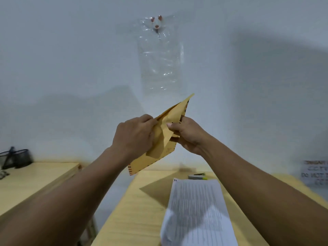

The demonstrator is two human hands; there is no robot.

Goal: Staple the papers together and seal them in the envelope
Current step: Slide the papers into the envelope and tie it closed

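Observation:
A brown envelope (164, 141) with a striped border is held up in the air above the wooden table (134, 206). My left hand (134, 136) grips its left side and my right hand (188, 134) pinches its right edge, spreading the mouth apart. Its flap points up and to the right. The printed papers (197, 208) lie flat on the table below my right forearm, folded lengthwise. A small stapler (196, 176) rests just beyond the papers' far edge.
A second wooden table (35, 180) stands to the left with a black mesh pen holder (16, 158) on it. A clear plastic sleeve (160, 55) is pinned to the wall ahead. A printed notice (315, 173) sits at the far right.

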